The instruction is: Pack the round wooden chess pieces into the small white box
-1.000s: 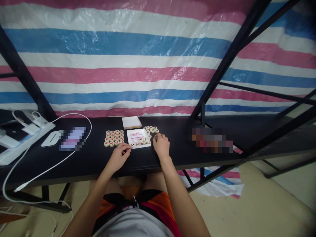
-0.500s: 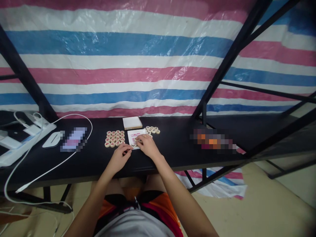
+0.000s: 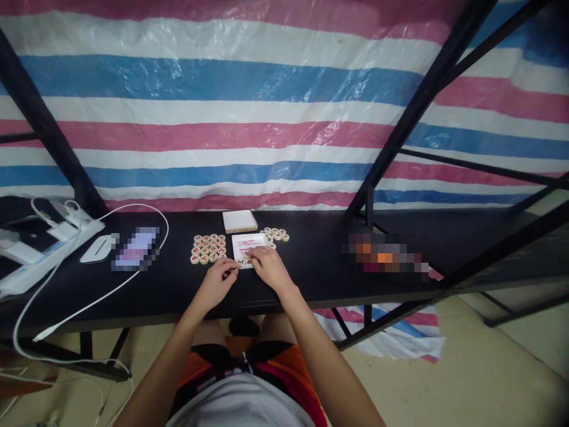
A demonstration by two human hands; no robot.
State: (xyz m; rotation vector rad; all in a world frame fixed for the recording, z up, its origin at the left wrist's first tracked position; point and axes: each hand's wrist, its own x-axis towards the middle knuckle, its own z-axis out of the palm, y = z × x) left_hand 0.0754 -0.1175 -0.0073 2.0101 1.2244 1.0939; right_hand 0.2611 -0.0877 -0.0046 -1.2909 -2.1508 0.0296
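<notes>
A shallow white box [image 3: 237, 243] with pink print inside lies on the black table, with a few Chinese chess pieces [image 3: 242, 261] along its near edge. My right hand [image 3: 269, 267] reaches over the box's right side, its bent fingertips down on a piece inside; they partly cover it. At the near left corner of the box is my left hand [image 3: 219, 281], fingers curled together; anything between them is hidden. Left of the box, red-marked pieces [image 3: 208, 249] stand in neat rows. Several dark-marked pieces [image 3: 278, 233] lie loosely beyond my right hand.
Behind the box is a white lid [image 3: 240, 220]. To the left are a blurred phone [image 3: 136, 249], a white flat device [image 3: 96, 249], a power strip [image 3: 57, 249] and a white cable [image 3: 89, 308]. A blurred orange-and-dark item [image 3: 386, 255] lies right, near black frame bars [image 3: 413, 118].
My right fingers have shifted slightly within the box, and more of its near row shows. My left hand stays at the corner. The whole view has moved a little.
</notes>
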